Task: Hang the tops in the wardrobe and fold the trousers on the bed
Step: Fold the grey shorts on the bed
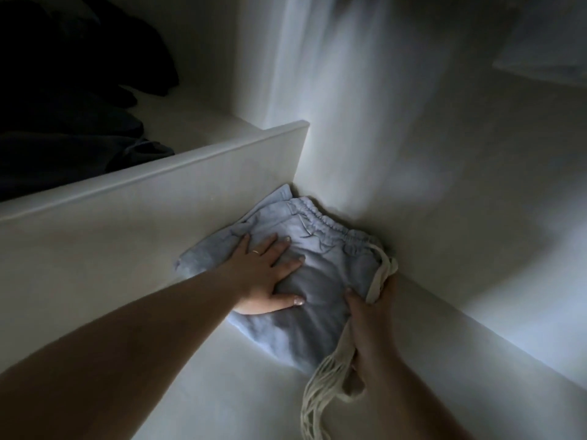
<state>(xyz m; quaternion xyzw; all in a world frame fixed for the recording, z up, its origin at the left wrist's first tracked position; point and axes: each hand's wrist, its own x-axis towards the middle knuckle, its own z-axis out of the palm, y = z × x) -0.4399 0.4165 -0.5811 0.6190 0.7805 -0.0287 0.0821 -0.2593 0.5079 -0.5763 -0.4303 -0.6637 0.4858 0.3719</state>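
Pressing my flat left hand (266,274) on the folded blue trousers (305,281), right hand (371,315) gripping a net bag (330,376); push gently, evenly

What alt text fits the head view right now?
Folded light blue trousers lie in a white shelf corner; the left hand presses flat on them. The right hand grips a cream net bag beside them.
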